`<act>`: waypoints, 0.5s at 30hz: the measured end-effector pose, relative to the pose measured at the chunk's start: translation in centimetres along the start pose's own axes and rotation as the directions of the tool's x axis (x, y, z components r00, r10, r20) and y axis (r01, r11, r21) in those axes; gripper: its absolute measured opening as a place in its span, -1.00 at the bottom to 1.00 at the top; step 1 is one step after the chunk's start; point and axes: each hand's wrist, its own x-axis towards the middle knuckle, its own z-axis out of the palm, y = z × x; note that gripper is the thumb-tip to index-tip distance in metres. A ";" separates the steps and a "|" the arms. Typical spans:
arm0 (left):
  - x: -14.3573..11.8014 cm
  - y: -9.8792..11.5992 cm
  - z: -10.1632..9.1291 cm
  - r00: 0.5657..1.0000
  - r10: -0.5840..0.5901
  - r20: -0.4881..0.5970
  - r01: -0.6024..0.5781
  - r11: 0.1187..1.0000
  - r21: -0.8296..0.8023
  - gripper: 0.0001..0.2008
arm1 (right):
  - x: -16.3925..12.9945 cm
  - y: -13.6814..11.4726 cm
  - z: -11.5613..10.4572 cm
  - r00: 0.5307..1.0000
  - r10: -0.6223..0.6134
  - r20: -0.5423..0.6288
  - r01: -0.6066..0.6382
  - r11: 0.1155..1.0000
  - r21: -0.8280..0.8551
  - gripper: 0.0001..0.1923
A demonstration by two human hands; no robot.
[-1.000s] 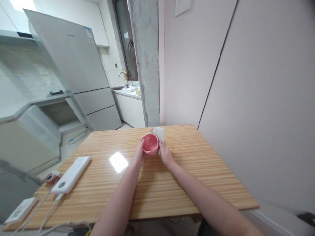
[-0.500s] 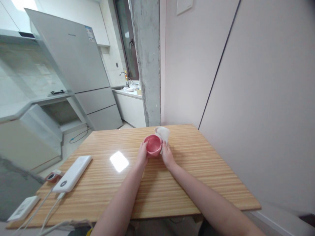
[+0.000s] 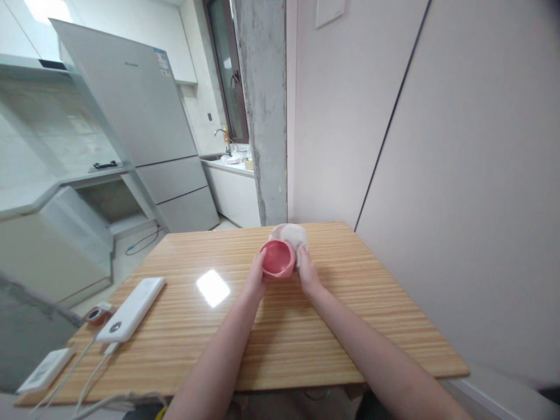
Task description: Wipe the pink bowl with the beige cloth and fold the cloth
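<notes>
A pink bowl [image 3: 279, 261] is held above the wooden table [image 3: 341, 344], its open top tilted towards me. My left hand [image 3: 257, 275] grips its left side, thumb at the rim. On the right, my right hand [image 3: 308, 272] is closed on a white cloth or tissue [image 3: 294, 234], which spreads behind the bowl and touches its right side. The fingers of both hands are partly hidden behind the bowl and the cloth.
On the table's left lie a white power bank [image 3: 131, 310] with cables, a small orange-red round object [image 3: 97, 315] and a white box-like device [image 3: 46, 370]. Beyond stand a fridge [image 3: 126, 99], a concrete pillar [image 3: 266, 111] and a sink counter [image 3: 231, 186].
My right hand has moved slightly right, and the cloth now spreads wider behind the bowl. The bowl has shifted a little right and tilts more towards me.
</notes>
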 end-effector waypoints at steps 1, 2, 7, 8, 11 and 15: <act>0.1 0.1 0.0 0.999 0.034 -0.023 -0.034 0.999 -0.028 -0.66 | -0.2 0.2 0.4 0.996 0.084 0.035 -0.086 0.995 0.052 -0.60; 0.2 0.2 0.0 0.995 0.073 -0.069 -0.076 0.996 -0.047 -0.67 | -0.5 0.5 0.8 0.982 0.171 0.079 -0.178 0.979 0.096 -0.65; 0.3 0.6 -0.4 0.964 0.179 -0.196 -0.172 0.984 0.051 -0.74 | -1.3 0.8 2.0 0.924 0.322 0.206 -0.367 0.898 0.244 -0.80; 0.2 0.6 -0.4 0.970 0.160 -0.182 -0.147 0.986 0.082 -0.73 | -1.0 0.5 1.8 0.931 0.315 0.185 -0.357 0.891 0.279 -0.80; -0.2 0.4 0.0 0.992 0.015 -0.122 0.004 0.988 0.155 -0.63 | -0.1 -0.6 0.8 0.951 0.300 0.070 -0.304 0.880 0.365 -0.79; -0.2 0.3 0.3 0.998 -0.043 -0.050 0.048 0.994 0.103 -0.71 | -0.1 -0.9 0.8 0.941 0.318 0.112 -0.336 0.862 0.380 -0.76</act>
